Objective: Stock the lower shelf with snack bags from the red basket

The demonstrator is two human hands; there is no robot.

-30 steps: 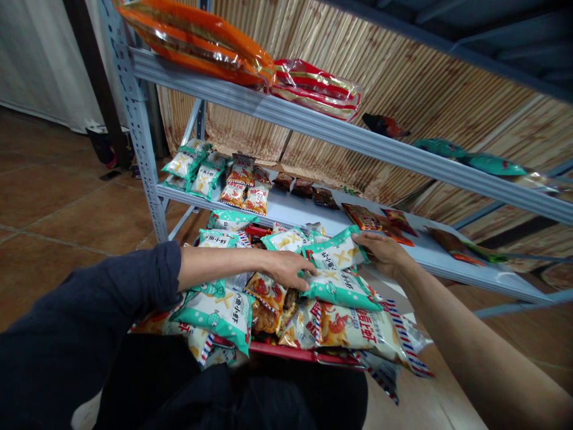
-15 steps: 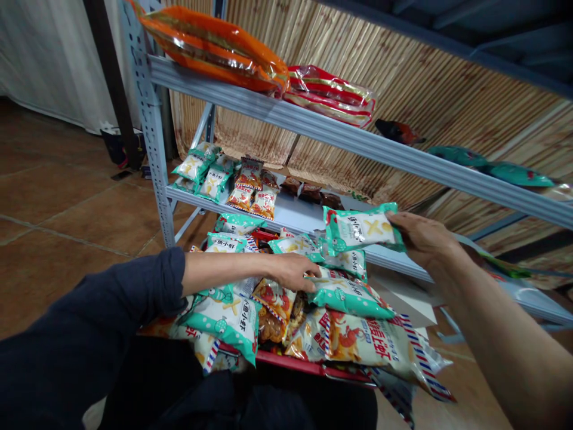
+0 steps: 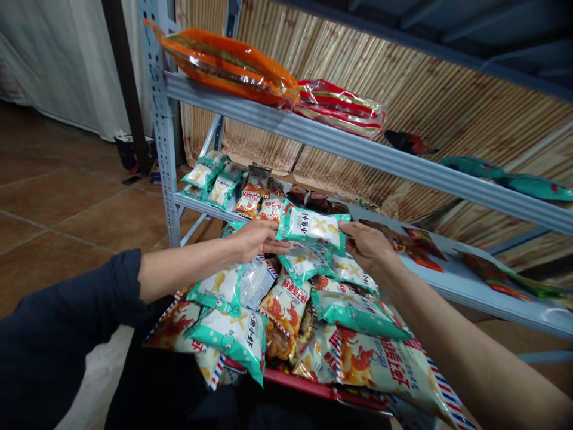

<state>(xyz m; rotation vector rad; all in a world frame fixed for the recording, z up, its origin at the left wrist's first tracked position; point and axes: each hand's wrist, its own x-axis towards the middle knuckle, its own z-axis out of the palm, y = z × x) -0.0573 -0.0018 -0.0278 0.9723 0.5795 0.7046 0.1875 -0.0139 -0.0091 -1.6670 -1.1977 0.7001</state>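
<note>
My right hand (image 3: 369, 242) is closed on the right end of a green-and-white snack bag (image 3: 313, 227), holding it above the pile. At the bag's left end is my left hand (image 3: 259, 239), its fingers stretched out and apart by the lower left corner; whether they touch it I cannot tell. Beneath both hands, a red basket (image 3: 308, 385) is heaped with similar green bags (image 3: 358, 310) and cream-and-red snack bags (image 3: 286, 301). Some bags overhang the basket's rim.
Ahead stands a grey metal rack; its lower shelf (image 3: 208, 206) bears green bags (image 3: 222, 190), red-and-cream bags (image 3: 250, 203) and dark packets. On the shelf above lie an orange bag (image 3: 233, 65) and a red-striped bag (image 3: 340, 110). The rack's upright (image 3: 162, 137) is at left.
The held snack bag has moved left in my right hand. My left hand has lifted off the pile and shifted left to the bag's end. The view has shifted slightly.
</note>
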